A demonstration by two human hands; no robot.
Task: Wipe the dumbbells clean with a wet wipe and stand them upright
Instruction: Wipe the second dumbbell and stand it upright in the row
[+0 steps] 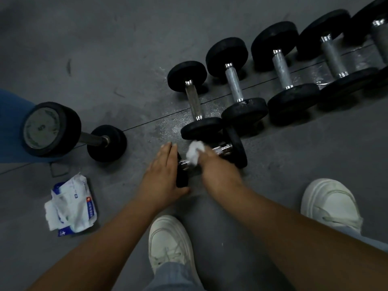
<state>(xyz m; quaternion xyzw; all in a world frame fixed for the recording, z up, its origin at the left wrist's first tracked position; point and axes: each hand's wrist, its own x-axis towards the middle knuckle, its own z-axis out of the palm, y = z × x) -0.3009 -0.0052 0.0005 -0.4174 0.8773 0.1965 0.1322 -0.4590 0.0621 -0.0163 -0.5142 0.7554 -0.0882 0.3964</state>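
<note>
A small black dumbbell point(235, 148) with a chrome handle lies on its side on the grey floor in front of me. My left hand point(165, 175) lies flat over its near weight, fingers straight. My right hand point(216, 166) holds a crumpled white wet wipe point(195, 152) against the chrome handle. One dumbbell point(54, 131) stands upright at the left. Several more dumbbells point(233, 82) lie in a row running to the upper right.
An opened blue-and-white pack of wet wipes point(71, 204) lies on the floor at the lower left. My two white shoes point(170, 244) stand near the bottom. A blue object point(10, 122) shows at the left edge.
</note>
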